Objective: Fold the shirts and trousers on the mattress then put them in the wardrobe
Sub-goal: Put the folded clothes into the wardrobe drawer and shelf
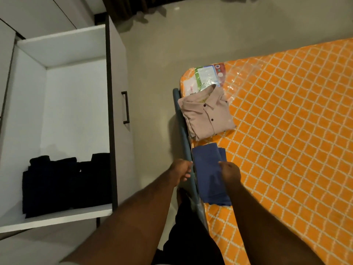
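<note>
Lying folded at the near left edge of the orange lattice-patterned mattress (286, 131), the blue garment (207, 169) sits between both hands. The right hand (230, 173) rests on its right part with fingers curled down into the cloth, grasping it. The left hand (181, 170) is at its left border, fingers curled beside the blue-grey bed rail (183, 131); whether it has hold of the cloth I cannot tell. Just beyond, apart from the blue piece, lies a folded beige shirt (207, 115) with dark buttons, its collar toward the far end, overlapping a clear plastic label panel (206, 77) at the mattress corner. A strip of pale floor (152, 73) separates the bed from the open white wardrobe (63, 46) on the left, whose door with a dark handle (125, 107) stands edge-on between the two. Dark folded clothes (63, 184) are stacked on its lower shelf. The blue garment is a plain, flat rectangle with layered edges showing at its far right corner.
</note>
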Demonstrator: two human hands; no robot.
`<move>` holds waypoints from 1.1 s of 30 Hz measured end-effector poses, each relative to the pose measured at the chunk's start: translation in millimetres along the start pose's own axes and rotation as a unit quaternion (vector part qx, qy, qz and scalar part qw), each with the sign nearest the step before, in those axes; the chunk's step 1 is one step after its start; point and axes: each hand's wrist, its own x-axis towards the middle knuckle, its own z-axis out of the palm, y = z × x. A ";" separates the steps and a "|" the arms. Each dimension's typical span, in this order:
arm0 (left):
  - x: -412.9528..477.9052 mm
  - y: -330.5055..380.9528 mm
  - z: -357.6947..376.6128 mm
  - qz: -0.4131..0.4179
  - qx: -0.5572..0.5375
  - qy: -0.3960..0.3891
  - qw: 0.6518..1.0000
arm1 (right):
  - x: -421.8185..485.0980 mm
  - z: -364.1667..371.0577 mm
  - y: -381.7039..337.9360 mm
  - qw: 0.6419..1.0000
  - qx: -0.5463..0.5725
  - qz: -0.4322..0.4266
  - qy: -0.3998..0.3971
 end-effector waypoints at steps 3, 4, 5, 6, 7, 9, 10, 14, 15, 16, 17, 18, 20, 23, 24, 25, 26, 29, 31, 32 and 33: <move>30.2 -7.9 17.7 0.010 0.082 0.022 0.996 | 25.7 3.0 9.3 0.995 -0.091 0.007 0.032; 39.8 -10.6 23.6 0.025 0.120 0.020 0.992 | 35.0 4.2 12.6 0.994 -0.105 0.011 0.029; 47.5 -12.6 30.9 0.039 0.124 0.003 0.992 | 43.7 6.0 17.7 0.993 -0.115 0.005 0.020; 53.3 -12.2 37.6 0.042 0.117 -0.023 0.992 | 50.7 8.7 21.2 0.993 -0.118 0.012 0.006; 65.0 -12.1 46.6 0.041 0.116 -0.037 0.992 | 62.1 11.5 28.2 0.994 -0.111 0.019 -0.004; 80.4 -9.1 59.1 0.019 0.126 -0.047 0.991 | 77.3 15.9 40.7 0.994 -0.102 0.034 -0.025; 85.1 -7.8 64.0 0.007 0.128 -0.040 0.991 | 80.2 17.2 43.6 0.993 -0.104 0.039 -0.033; 108.3 -8.0 74.5 -0.041 0.091 -0.022 0.995 | 93.9 20.1 52.5 0.984 -0.170 0.050 -0.012; 111.6 -7.8 75.2 -0.050 0.073 -0.022 0.996 | 96.0 20.5 54.5 0.981 -0.189 0.050 -0.009; 114.7 -10.0 74.9 -0.067 0.051 -0.023 0.996 | 97.7 21.1 56.0 0.980 -0.195 0.049 -0.014; 113.5 -10.1 74.0 -0.088 0.030 -0.035 0.995 | 100.3 21.6 58.9 0.981 -0.188 0.038 -0.021; 114.3 -12.0 72.7 -0.099 0.018 -0.042 0.994 | 99.2 20.7 58.6 0.984 -0.171 0.032 -0.031; 120.6 -18.0 71.8 -0.099 -0.013 -0.049 0.994 | 104.6 17.5 63.4 0.991 -0.116 0.027 -0.053; 117.4 -21.4 70.2 -0.075 -0.077 -0.069 0.992 | 111.3 10.2 69.9 0.993 -0.050 0.037 -0.101; 116.0 -21.9 70.2 -0.066 -0.102 -0.081 0.989 | 116.1 9.6 76.4 0.991 -0.035 0.029 -0.123; 111.8 -20.1 71.2 -0.060 -0.121 -0.096 0.986 | 119.1 10.3 80.4 0.989 -0.018 0.013 -0.144; 107.8 -18.4 72.8 -0.056 -0.132 -0.108 0.984 | 118.0 10.2 80.3 0.987 0.003 0.001 -0.162; 100.8 -13.3 77.3 -0.029 -0.135 -0.103 0.985 | 88.9 2.9 57.1 0.984 0.050 -0.001 -0.170; 96.2 -11.4 77.6 0.003 -0.150 -0.096 0.984 | 73.5 -3.4 46.4 0.983 0.080 -0.013 -0.165; 92.2 -10.6 76.9 0.012 -0.158 -0.094 0.983 | 66.1 -6.5 41.9 0.983 0.088 -0.006 -0.163; 87.4 -9.9 75.6 0.015 -0.163 -0.096 0.982 | 60.0 -9.0 39.8 0.982 0.095 0.000 -0.161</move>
